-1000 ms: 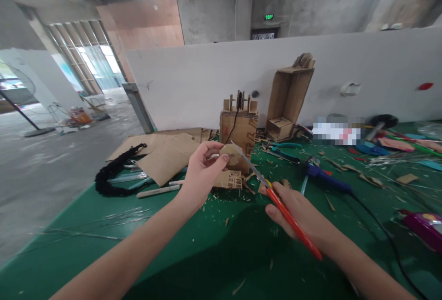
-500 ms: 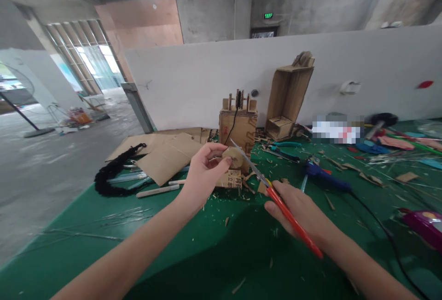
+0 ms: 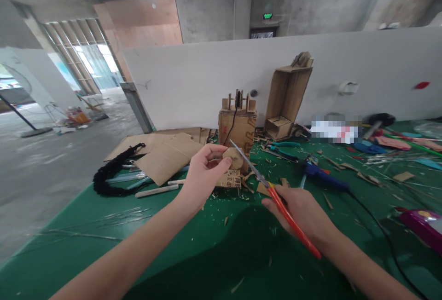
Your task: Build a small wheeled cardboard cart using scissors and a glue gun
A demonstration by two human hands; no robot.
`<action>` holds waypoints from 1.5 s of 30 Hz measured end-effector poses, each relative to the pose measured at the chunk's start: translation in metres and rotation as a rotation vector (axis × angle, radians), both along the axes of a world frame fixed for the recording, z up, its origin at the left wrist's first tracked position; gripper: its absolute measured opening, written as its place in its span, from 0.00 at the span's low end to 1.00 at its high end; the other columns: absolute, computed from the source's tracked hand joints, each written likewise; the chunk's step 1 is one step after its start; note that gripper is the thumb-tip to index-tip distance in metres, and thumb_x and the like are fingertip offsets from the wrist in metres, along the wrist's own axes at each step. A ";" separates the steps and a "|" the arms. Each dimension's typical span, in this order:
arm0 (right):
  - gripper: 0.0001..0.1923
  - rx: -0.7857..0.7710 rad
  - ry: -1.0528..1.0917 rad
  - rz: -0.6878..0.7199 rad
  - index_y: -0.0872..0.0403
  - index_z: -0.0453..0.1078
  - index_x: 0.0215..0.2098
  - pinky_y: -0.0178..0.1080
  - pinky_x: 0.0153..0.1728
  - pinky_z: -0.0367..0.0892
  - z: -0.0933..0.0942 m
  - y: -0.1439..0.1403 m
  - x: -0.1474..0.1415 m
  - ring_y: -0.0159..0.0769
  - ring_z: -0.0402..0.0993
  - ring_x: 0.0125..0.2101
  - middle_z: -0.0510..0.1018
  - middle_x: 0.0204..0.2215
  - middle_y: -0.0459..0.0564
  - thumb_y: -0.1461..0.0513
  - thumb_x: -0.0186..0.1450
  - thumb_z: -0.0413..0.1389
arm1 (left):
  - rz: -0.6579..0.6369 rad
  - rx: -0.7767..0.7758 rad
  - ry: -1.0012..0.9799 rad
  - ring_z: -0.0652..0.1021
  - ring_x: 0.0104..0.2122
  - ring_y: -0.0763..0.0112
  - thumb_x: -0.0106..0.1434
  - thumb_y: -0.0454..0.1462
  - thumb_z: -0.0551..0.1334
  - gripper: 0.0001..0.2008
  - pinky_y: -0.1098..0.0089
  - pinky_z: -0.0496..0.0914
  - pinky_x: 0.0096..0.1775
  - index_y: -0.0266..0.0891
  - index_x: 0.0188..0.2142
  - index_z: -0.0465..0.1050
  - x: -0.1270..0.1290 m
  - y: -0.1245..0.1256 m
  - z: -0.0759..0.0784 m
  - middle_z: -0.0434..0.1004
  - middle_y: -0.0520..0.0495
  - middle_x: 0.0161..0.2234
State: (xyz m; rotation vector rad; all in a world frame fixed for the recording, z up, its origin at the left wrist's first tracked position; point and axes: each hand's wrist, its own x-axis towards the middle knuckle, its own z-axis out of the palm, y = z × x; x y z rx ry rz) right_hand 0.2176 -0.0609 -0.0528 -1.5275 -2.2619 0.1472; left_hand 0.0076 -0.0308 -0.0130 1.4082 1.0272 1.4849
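Note:
Between the thumb and fingers of my left hand [image 3: 206, 171] is a small roundish cardboard disc [image 3: 235, 158]. My right hand [image 3: 300, 208] grips scissors [image 3: 288, 217] with red handles. Their blades point up and left, with the tips close to the disc's upper edge; whether they touch it I cannot tell. Behind the disc stands a cardboard box [image 3: 238, 127] with upright cardboard pieces and a black cord on top. Under my left hand lies a printed cardboard piece [image 3: 230, 179], partly hidden.
Flat cardboard sheets [image 3: 169, 157] and a black fuzzy coil [image 3: 103, 175] lie at the left. A tall open cardboard box [image 3: 290, 97] leans against the white partition. Pliers [image 3: 281, 148], a blue glue gun [image 3: 324, 178] with its cord and a purple object [image 3: 419, 226] lie on the right.
The view has shifted very slightly. My left hand still holds the disc, and the scissors stay beside it with almost no movement.

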 end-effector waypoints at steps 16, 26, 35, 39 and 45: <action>0.15 -0.071 0.103 0.168 0.52 0.58 0.30 0.37 0.24 0.58 0.001 0.001 0.003 0.35 0.65 0.22 0.70 0.23 0.47 0.49 0.65 0.44 | 0.003 0.004 0.047 0.72 0.27 0.79 0.54 0.36 0.65 0.09 0.76 0.66 0.31 0.38 0.35 0.70 -0.001 0.000 0.003 0.75 0.52 0.31; 0.15 -0.001 0.015 0.096 0.52 0.60 0.30 0.38 0.25 0.60 -0.001 -0.002 0.003 0.40 0.69 0.26 0.73 0.27 0.51 0.50 0.64 0.45 | -0.031 0.008 0.101 0.73 0.28 0.78 0.54 0.36 0.65 0.08 0.76 0.66 0.31 0.38 0.34 0.70 0.003 -0.007 0.003 0.74 0.53 0.29; 0.16 0.154 0.034 0.026 0.51 0.59 0.23 0.35 0.21 0.55 -0.008 -0.001 0.002 0.35 0.67 0.17 0.70 0.17 0.47 0.51 0.64 0.46 | -0.071 -0.043 0.097 0.72 0.27 0.78 0.55 0.36 0.65 0.08 0.76 0.67 0.30 0.37 0.35 0.69 0.006 -0.007 0.000 0.73 0.52 0.28; 0.17 0.140 0.069 0.055 0.51 0.59 0.23 0.35 0.21 0.56 -0.007 0.002 0.000 0.35 0.67 0.18 0.70 0.17 0.47 0.52 0.65 0.45 | -0.079 -0.037 0.024 0.74 0.29 0.77 0.56 0.35 0.64 0.10 0.73 0.70 0.35 0.38 0.38 0.67 0.007 -0.004 -0.005 0.73 0.51 0.32; 0.20 0.022 0.150 0.047 0.51 0.59 0.22 0.37 0.21 0.58 -0.006 0.006 0.002 0.35 0.64 0.19 0.68 0.18 0.48 0.49 0.64 0.43 | -0.111 -0.069 -0.089 0.76 0.37 0.69 0.57 0.35 0.62 0.20 0.62 0.73 0.42 0.42 0.49 0.65 0.007 -0.003 -0.006 0.73 0.49 0.37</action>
